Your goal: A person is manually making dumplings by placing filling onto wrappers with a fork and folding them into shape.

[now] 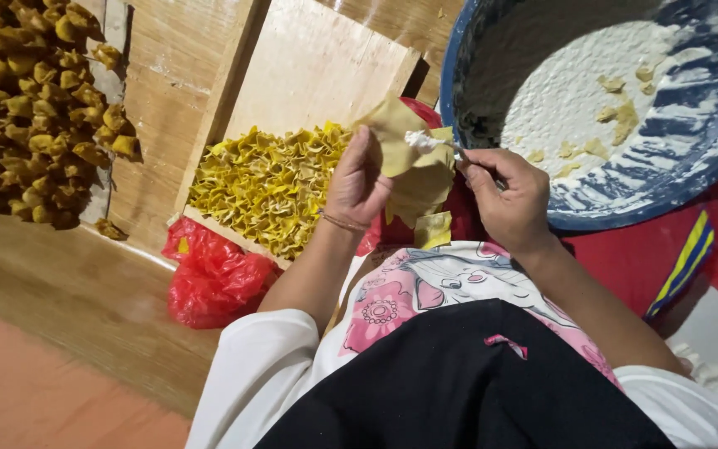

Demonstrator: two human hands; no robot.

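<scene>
The left hand (359, 179) holds a yellow wrapper sheet (396, 133) flat across its fingers, thumb pressed on the lower edge, so the sheet lies open like a small tray, probably to take filling. The right hand (508, 199) is closed around a thin utensil (459, 150), fingers curled on its handle; the tip carries a dab of white paste (421, 140) that touches the middle of the sheet. More loose wrappers (425, 199) hang below the held one, at its 6 o'clock, apparently stacked in the same hand so the next is ready.

At 2 o'clock from the hands stands a wide blue basin (708, 158), tilted toward the person, its inner wall smeared with white paste and a few yellow scraps; it sits within reach of the utensil hand. At 9 o'clock lies a wooden board (309, 66) bearing a close-packed batch of folded yellow dumplings (268, 187), just beside the left hand. Farther out, at 10 o'clock, a darker heap of folded dumplings (27, 108) lies on another board (164, 116), well apart.

A crumpled red plastic bag (213, 278) lies under the near board's corner, and red sheeting (625, 258) shows beneath the basin. The person seems to sit low, their lap in a patterned pink cloth (425, 287), on a wooden floor (60, 291).
</scene>
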